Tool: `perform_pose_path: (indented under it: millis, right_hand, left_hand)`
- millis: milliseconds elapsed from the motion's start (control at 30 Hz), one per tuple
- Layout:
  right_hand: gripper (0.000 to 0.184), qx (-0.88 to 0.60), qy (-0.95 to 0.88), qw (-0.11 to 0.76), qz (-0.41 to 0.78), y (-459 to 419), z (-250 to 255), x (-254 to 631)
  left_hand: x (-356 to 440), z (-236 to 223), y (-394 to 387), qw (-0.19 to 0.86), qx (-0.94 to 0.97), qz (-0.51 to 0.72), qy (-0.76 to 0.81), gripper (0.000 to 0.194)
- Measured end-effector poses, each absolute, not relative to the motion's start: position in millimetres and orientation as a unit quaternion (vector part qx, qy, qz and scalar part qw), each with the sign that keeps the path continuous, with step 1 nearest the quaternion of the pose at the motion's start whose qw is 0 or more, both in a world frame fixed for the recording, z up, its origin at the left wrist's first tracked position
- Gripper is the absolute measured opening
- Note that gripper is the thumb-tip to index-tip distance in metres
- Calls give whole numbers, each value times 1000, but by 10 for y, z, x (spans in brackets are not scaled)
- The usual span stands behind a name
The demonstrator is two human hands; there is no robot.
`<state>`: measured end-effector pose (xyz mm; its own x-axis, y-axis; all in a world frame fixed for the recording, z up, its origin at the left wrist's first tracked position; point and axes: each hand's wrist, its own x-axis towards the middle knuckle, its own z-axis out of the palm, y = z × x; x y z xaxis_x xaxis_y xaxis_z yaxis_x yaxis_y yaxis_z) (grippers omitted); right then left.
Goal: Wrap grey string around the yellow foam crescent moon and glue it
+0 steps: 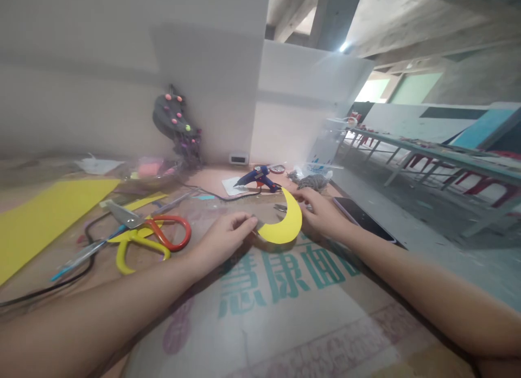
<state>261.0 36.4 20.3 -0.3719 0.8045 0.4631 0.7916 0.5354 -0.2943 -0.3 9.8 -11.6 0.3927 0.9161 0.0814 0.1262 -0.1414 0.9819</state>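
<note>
Text check from my end: big teal Chinese characters (286, 277) printed on the pale sheet (305, 329) over the table. I read 慧康面, left to right, upright to my camera; first one's dense, so moderate confidence. Fourth glyph farther right is partly hidden, can't call it. Purple-pink print (177, 329) on the same sheet: too faded. Blue marks on the translucent container (325, 145) and the small device's display (239, 159): both illegible to me.
</note>
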Motion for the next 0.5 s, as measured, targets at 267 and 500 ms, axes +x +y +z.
perform_pose_path:
  millis: [267,500]
  right_hand:
    - [34,-455,-863,210,-60,365,103,2621]
    - [25,-448,-865,196,-112,391,212,2668]
  left_hand:
    - [25,19,90,590,587,410,373,25]
    - [34,56,13,613,538,429,388,25]
